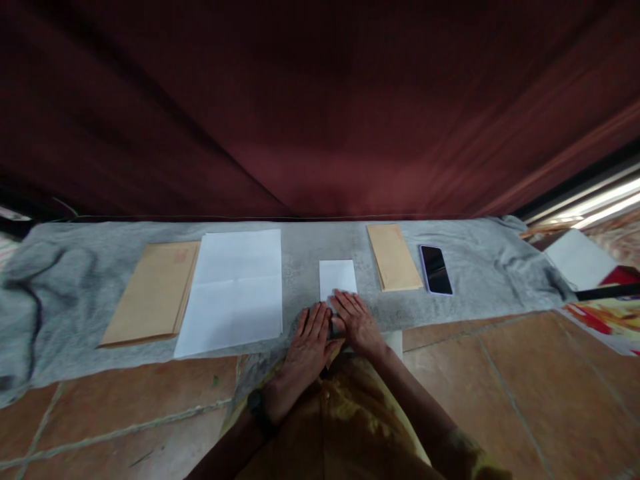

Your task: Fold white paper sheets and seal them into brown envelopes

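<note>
A small folded white sheet of paper [337, 275] lies in front of me on the grey cloth [303, 260]. My right hand [358, 321] rests flat with its fingertips on the near edge of that sheet. Just to its left, my left hand [311, 339] lies palm down with fingers stretched out, its tips by the sheet's lower left corner. Neither hand grips anything that I can see. Left of the hands is a larger stack of white paper [237, 287] with faint crease lines. Right of the sheet sits a brown envelope [394, 257].
A stack of brown envelopes [150, 290] lies at the left, partly under the white paper. A phone [437, 270] with a dark screen is at the right. Behind the cloth hangs a dark red curtain [320, 133]. Tiled floor [465, 373] shows in front.
</note>
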{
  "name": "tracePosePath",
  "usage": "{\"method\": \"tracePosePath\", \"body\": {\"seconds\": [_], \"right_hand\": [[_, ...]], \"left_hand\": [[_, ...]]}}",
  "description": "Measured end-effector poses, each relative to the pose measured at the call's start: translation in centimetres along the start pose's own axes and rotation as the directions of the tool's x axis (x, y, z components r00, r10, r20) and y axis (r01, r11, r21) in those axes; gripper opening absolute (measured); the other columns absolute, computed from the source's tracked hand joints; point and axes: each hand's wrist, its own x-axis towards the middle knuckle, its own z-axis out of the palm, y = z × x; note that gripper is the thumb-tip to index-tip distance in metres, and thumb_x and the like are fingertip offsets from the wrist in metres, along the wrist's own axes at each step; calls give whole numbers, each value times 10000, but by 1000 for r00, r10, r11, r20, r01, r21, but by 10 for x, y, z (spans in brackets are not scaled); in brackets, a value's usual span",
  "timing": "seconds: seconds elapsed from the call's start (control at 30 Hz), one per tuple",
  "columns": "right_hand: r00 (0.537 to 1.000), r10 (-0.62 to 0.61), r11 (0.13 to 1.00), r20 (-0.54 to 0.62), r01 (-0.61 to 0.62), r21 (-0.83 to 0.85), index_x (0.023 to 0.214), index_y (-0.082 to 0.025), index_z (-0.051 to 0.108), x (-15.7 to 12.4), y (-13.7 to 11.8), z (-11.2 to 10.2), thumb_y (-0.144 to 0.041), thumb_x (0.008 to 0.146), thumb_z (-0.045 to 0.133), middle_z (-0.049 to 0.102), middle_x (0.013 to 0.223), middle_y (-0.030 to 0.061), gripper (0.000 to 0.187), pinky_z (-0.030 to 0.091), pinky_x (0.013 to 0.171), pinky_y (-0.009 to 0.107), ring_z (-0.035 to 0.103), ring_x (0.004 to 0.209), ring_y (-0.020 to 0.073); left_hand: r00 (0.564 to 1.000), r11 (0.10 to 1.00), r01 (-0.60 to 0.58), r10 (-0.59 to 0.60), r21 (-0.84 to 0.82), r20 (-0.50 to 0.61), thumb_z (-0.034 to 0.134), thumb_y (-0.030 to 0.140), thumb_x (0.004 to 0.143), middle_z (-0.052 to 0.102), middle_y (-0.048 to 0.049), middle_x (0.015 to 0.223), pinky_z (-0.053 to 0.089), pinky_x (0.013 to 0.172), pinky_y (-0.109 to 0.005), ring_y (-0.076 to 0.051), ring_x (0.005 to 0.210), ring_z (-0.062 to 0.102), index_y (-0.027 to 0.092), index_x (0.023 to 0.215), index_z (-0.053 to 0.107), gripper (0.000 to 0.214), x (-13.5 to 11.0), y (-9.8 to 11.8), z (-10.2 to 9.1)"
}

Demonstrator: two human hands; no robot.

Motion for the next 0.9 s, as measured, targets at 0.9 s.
{"method": "tracePosePath", "body": {"seconds": [0.9], "right_hand": [[824,438,893,-360,-445,68,1273,-213,616,-25,3,8,-245,954,491,591,1308,154,344,456,971,512,529,1183,318]], "left_hand": [[994,995,101,-101,8,-34,436,339,1003,515,-165,1522,348,1208,-517,-303,1437,454,126,1506,429,546,8,11,-9]]}}
